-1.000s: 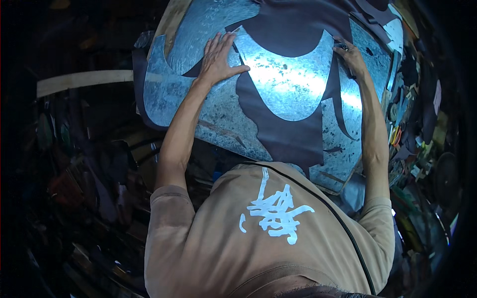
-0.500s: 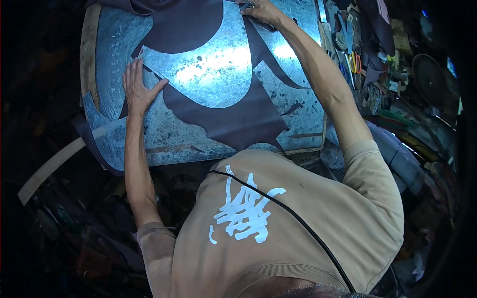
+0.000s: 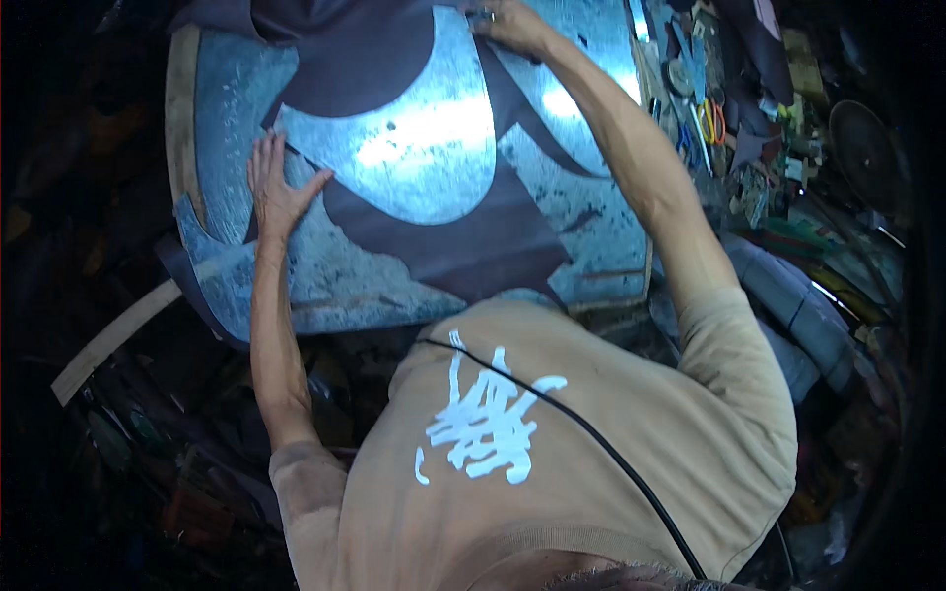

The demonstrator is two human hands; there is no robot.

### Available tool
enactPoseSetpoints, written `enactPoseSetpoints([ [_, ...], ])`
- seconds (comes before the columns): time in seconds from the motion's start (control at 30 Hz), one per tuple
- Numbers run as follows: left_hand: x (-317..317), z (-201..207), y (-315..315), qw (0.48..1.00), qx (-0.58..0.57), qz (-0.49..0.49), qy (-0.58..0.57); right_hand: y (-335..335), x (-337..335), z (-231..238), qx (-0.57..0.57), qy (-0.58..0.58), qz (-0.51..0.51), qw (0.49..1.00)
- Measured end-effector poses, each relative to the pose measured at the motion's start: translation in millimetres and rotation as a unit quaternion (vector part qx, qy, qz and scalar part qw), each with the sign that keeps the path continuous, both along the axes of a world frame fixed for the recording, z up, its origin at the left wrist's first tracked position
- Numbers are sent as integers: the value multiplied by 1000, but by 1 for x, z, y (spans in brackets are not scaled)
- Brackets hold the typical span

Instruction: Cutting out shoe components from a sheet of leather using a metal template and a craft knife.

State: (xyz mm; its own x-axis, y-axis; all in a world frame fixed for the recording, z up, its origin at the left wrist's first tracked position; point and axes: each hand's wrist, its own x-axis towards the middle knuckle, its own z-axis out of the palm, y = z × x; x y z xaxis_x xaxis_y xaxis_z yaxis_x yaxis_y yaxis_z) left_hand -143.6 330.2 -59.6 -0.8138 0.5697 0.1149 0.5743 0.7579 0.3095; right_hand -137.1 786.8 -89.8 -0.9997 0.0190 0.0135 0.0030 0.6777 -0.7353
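Note:
My left hand [image 3: 281, 197] lies flat with its fingers stretched and thumb out, beside the pointed left end of a curved, shiny metal shape [image 3: 424, 148]. Dark brown leather [image 3: 473, 246] surrounds that shape; I cannot tell if it is a template on top or bare board showing through a cut-out. At the far end of the curve, my right hand [image 3: 507, 28] has its fingers drawn together at the edge. Something small and dark may be in them, too hidden to name. A narrow strip of leather [image 3: 537, 123] runs down below the right hand.
A metal-faced board [image 3: 345, 286] with a wooden left edge [image 3: 181, 118] supports the leather. Orange-handled scissors [image 3: 711, 123] and other tools crowd the right side. A round dark disc [image 3: 867, 158] stands farther right. A black cable [image 3: 591, 433] crosses my shirt.
The whole view has shifted slightly, so the board sits a little lower. My right hand has moved slightly left along the far edge; the left hand stays by the pointed end.

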Motion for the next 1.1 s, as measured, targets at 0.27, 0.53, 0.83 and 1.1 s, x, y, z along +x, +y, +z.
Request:
enactPoseSetpoints([
  [0.27,5,5,4,999,-22,-4,-28,-11,16,27,25,-89,-59,994],
  [0.53,3,10,6,999,-38,5,-39,-15,9,48,38,-157,-58,985],
  [0.83,0,8,6,999,-34,0,-28,-13,5,42,33,-158,-57,985],
  [1.1,5,12,0,999,-44,-4,-17,-16,12,41,46,-93,-30,994],
])
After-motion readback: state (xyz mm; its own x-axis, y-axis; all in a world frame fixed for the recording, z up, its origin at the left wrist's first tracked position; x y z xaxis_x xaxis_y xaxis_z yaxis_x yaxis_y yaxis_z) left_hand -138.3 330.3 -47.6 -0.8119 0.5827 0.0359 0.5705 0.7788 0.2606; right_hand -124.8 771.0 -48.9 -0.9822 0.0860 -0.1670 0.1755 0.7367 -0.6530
